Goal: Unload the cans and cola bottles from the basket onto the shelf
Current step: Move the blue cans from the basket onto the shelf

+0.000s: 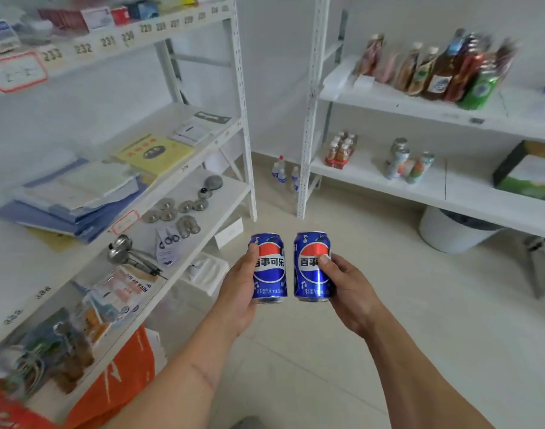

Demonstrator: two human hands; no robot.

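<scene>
My left hand (238, 292) grips a blue cola can (269, 274) upright, thumb on its front. My right hand (347, 289) grips a second blue cola can (309, 274), also upright. The two cans are side by side, a small gap between them, held above the tiled floor. The white shelf unit (419, 187) at the right carries several cans (404, 161) on its lower board and several drink bottles (444, 69) on its upper board. No basket is in view.
A second white rack (203, 193) at the left holds papers, folders, metal parts and packets. Small water bottles (285, 174) stand on the floor in the corner. A white bin (450, 230) sits under the right shelf. An orange bag (122, 376) lies bottom left.
</scene>
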